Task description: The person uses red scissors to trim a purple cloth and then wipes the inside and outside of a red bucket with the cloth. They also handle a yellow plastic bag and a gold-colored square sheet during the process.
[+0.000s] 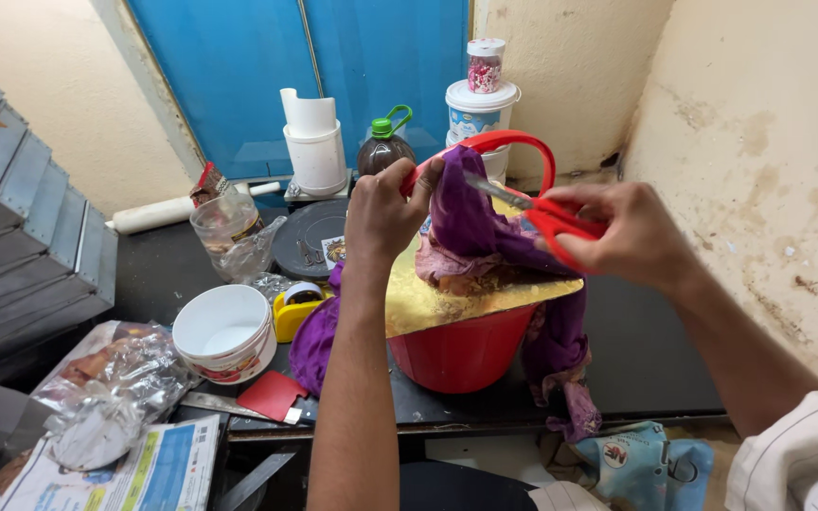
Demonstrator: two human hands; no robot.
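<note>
Above the red bucket (461,355) on the dark desk (646,364), the left hand (385,213) pinched purple cloth (466,218) between its fingers. The right hand (631,232) gripped red-handled scissors (546,210), fingers closed through the loops, blades at the cloth. A gold board (428,303) lay across the bucket rim.

Stained cream walls (750,123), blue door (239,66)

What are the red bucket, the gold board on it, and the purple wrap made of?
Red bucket: likely plastic, smooth with a soft sheen. Gold board: looks like foil-faced card, flat, thin-edged and reflective. Purple wrap: woven cloth, matte, creased and draping limply.
</note>
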